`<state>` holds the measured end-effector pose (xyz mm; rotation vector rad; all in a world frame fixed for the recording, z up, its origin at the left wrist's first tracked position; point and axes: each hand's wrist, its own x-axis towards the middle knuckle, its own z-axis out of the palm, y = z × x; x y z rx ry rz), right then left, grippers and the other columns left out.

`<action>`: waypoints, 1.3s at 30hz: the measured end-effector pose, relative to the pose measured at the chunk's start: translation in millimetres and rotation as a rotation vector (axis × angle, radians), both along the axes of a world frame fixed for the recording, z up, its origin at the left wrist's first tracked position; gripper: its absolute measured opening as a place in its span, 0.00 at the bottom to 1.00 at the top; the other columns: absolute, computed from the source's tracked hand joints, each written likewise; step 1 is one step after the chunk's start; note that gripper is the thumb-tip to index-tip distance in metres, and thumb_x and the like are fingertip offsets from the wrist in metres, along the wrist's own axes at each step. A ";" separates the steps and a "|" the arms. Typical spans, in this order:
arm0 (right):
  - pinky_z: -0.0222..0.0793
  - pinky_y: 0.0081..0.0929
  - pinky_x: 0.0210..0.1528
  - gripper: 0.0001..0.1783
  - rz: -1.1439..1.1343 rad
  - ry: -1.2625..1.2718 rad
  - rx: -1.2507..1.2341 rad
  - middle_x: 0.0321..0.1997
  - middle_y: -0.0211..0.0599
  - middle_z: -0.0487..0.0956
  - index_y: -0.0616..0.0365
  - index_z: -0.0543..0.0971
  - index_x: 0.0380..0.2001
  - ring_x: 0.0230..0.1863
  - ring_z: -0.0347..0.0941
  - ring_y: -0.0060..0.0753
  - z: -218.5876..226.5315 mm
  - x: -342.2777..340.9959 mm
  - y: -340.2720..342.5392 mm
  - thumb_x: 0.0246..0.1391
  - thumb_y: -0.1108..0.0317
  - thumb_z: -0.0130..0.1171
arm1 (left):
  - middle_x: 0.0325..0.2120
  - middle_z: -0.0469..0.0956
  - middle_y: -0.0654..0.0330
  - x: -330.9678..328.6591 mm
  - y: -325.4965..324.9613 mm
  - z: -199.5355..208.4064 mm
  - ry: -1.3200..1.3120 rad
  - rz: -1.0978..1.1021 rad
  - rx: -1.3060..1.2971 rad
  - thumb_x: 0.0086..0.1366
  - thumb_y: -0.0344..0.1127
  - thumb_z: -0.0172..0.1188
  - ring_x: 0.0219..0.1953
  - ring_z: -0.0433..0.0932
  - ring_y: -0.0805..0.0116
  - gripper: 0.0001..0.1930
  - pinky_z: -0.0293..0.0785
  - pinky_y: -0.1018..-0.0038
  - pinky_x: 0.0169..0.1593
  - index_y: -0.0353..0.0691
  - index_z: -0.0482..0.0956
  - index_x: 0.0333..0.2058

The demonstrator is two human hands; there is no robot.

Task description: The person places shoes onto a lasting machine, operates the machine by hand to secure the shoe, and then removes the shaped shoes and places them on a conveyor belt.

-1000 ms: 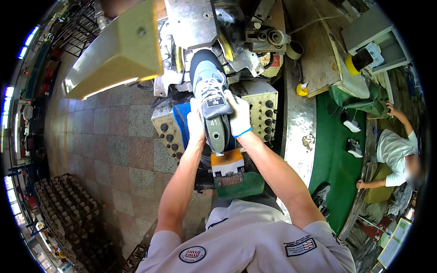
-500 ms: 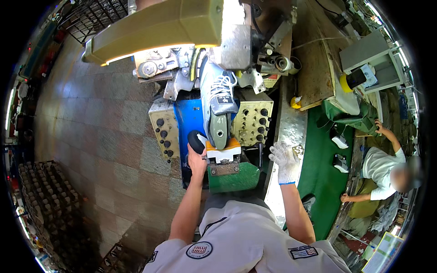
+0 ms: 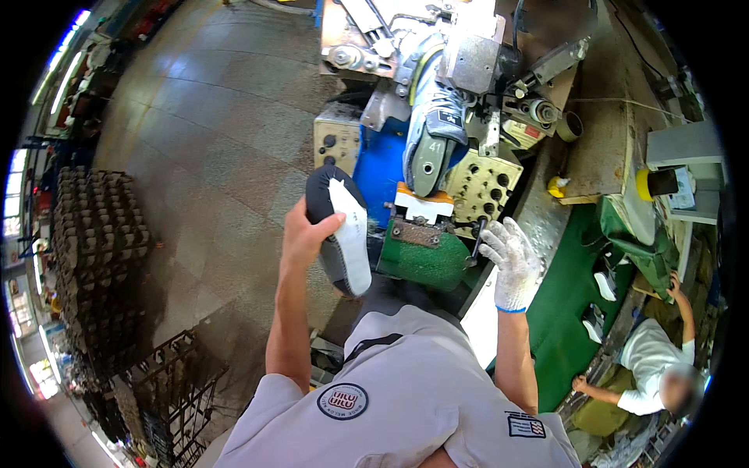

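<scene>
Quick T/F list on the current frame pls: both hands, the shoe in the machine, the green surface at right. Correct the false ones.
1. The left hand holds a shoe upper with its white underside showing. True.
2. The right hand wears a white glove with a blue cuff edge. True.
3. The left hand is gloved too. False: it is bare.
4. The laced shoe in the machine has its heel end toward the person. True.
5. The right hand is closed around that laced shoe. False: it is open and apart from it.
6. No shoes lie on the green surface. False: two shoes show on it.
</scene>
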<state>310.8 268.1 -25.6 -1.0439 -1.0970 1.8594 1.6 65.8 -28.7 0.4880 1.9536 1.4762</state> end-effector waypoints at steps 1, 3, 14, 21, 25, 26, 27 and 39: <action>0.81 0.32 0.49 0.31 0.045 0.020 0.017 0.54 0.58 0.79 0.75 0.66 0.63 0.50 0.82 0.46 14.1 -15.5 -7.2 0.66 0.61 0.56 | 0.38 0.84 0.55 -3.0 -6.7 27.1 -0.056 -0.007 0.066 0.53 0.39 0.71 0.38 0.82 0.68 0.25 0.76 0.72 0.44 0.30 0.80 0.46; 0.79 0.33 0.52 0.37 0.186 0.091 0.075 0.56 0.58 0.78 0.74 0.66 0.63 0.51 0.81 0.45 40.8 -45.2 -25.0 0.63 0.54 0.60 | 0.36 0.83 0.56 -5.0 -13.5 57.2 -0.125 -0.029 0.214 0.54 0.37 0.71 0.36 0.82 0.70 0.23 0.77 0.74 0.42 0.30 0.80 0.46; 0.73 0.31 0.55 0.33 0.304 0.519 -0.422 0.52 0.39 0.81 0.62 0.75 0.58 0.49 0.78 0.30 15.5 -2.4 14.3 0.61 0.45 0.58 | 0.37 0.82 0.58 135.1 143.4 58.5 -0.388 -0.445 0.228 0.62 0.46 0.65 0.34 0.79 0.72 0.26 0.75 0.74 0.39 0.27 0.78 0.48; 0.80 0.30 0.42 0.23 -0.324 0.365 -0.588 0.40 0.42 0.86 0.63 0.82 0.47 0.36 0.83 0.33 -108.2 284.7 37.2 0.56 0.56 0.62 | 0.48 0.81 0.52 170.0 176.9 95.5 0.999 -0.044 0.093 0.73 0.34 0.52 0.49 0.79 0.59 0.14 0.75 0.66 0.54 0.33 0.82 0.48; 0.77 0.29 0.41 0.19 -0.524 -0.309 -0.486 0.38 0.40 0.86 0.60 0.85 0.41 0.36 0.82 0.35 -153.6 452.0 19.9 0.53 0.56 0.62 | 0.58 0.75 0.44 61.7 171.6 34.0 1.154 -0.009 -0.176 0.65 0.55 0.64 0.58 0.75 0.52 0.36 0.68 0.62 0.62 0.30 0.71 0.61; 0.77 0.31 0.42 0.20 -0.489 -0.534 -0.430 0.39 0.39 0.86 0.59 0.86 0.39 0.37 0.82 0.37 -149.1 479.2 18.0 0.52 0.54 0.62 | 0.57 0.75 0.42 44.7 179.6 19.9 0.891 0.061 -0.274 0.62 0.57 0.67 0.58 0.74 0.53 0.40 0.68 0.63 0.62 0.30 0.70 0.62; 0.77 0.35 0.43 0.27 -0.399 -0.763 -0.546 0.41 0.43 0.85 0.60 0.86 0.41 0.38 0.83 0.41 -166.4 516.3 19.3 0.50 0.46 0.63 | 0.54 0.77 0.42 24.1 188.7 -2.5 0.819 0.011 -0.286 0.62 0.55 0.68 0.54 0.76 0.54 0.39 0.70 0.63 0.59 0.30 0.72 0.60; 0.69 0.39 0.62 0.52 -0.962 -0.990 -0.544 0.55 0.68 0.77 0.75 0.76 0.52 0.60 0.74 0.58 -334.1 701.3 195.7 0.38 0.36 0.72 | 0.36 0.85 0.52 52.6 164.4 9.4 0.775 -0.212 -0.544 0.61 0.45 0.67 0.37 0.80 0.66 0.24 0.76 0.70 0.44 0.29 0.82 0.48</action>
